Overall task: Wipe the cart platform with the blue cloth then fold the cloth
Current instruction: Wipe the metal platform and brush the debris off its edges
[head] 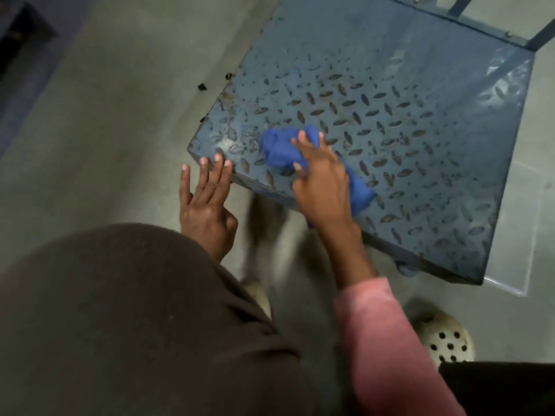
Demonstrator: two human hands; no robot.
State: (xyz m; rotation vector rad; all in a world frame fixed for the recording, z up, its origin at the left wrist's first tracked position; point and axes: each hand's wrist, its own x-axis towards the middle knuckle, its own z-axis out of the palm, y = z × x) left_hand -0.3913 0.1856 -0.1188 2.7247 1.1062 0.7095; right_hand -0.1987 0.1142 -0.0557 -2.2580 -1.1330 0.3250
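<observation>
Right hand (321,181) palm-down on a bunched blue cloth (279,148), fingers curled over it and gripping it, pressing it onto the platform (390,85) close to the near left corner. Middle of the cloth hidden under the palm; one crumpled end showing past the fingertips, the other trailing out by the wrist. Pink sleeve (381,340) on that arm, cut off at the bottom edge.

Left hand (204,205) open, fingers straight and slightly spread, fingertips at the platform's near corner edge; hard to tell whether touching the metal or just short of it.

Platform of grey-blue tread plate with raised oval studs, worn and stained, set low on a grey floor (120,115). Far right part covered by a shiny clear film (504,79). Two dark posts (540,34) at the far corner, cut off by the top edge. Small wheel (405,269) just visible under the near side.

Two small black bits (201,86) on the floor beside the platform's left edge, too small to identify. Brown clothing (120,310) filling the lower left, hiding the floor there. Pale perforated shoe (444,337) at lower right, partly covered. Blurred pale shape between the arms, not identifiable.
</observation>
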